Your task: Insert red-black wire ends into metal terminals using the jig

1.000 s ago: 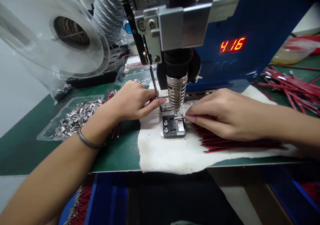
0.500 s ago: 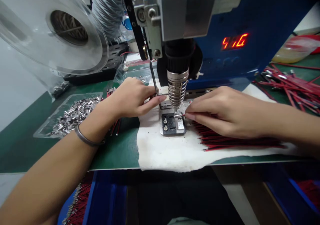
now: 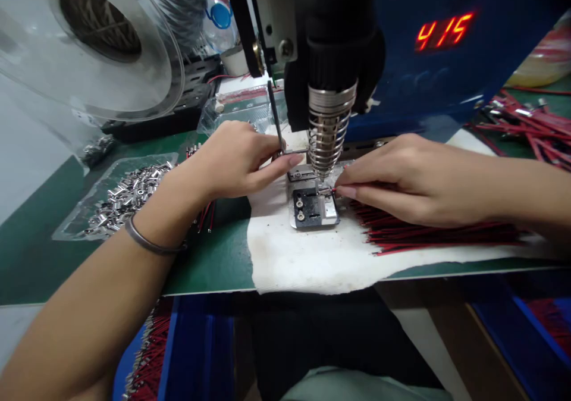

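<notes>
Two hands crowd the little metal block (image 3: 313,208) under the press nozzle (image 3: 329,132): the right hand (image 3: 401,178) pinches a red wire (image 3: 329,191) so its tip sits on the block, the left hand (image 3: 236,160) fingers a thin rod (image 3: 292,151), steadying things.

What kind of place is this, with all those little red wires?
It looks like a factory workbench where wires are fitted with metal ends. A blue machine shows a red number counter, a tray of small metal pieces sits to one side, and red wires lie under the right hand.
</notes>
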### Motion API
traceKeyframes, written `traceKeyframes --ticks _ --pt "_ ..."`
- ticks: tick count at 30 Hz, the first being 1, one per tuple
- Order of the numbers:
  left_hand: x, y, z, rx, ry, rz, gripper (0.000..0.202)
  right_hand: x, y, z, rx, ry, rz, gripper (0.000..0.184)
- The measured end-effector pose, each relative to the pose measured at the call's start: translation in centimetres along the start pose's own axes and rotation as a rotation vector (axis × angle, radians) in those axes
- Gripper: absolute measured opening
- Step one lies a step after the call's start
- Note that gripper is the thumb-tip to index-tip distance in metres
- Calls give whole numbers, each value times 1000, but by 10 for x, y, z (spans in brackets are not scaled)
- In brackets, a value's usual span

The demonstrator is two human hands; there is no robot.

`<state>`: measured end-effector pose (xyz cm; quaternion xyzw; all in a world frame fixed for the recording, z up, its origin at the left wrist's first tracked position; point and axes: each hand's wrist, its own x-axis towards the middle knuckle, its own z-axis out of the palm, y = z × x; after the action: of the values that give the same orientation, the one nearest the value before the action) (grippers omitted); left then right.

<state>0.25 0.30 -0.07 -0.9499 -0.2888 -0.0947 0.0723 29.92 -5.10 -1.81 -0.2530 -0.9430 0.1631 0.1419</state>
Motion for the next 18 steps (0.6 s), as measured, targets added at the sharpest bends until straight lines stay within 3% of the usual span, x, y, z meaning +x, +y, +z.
traceKeyframes --ticks 13,18 --pt "2 9 -6 -80 -27 -86 53 3 2 0 9 3 -33 42" --pt "2 5 -1 -89 55 -25 57 3 2 1 -10 2 -37 41"
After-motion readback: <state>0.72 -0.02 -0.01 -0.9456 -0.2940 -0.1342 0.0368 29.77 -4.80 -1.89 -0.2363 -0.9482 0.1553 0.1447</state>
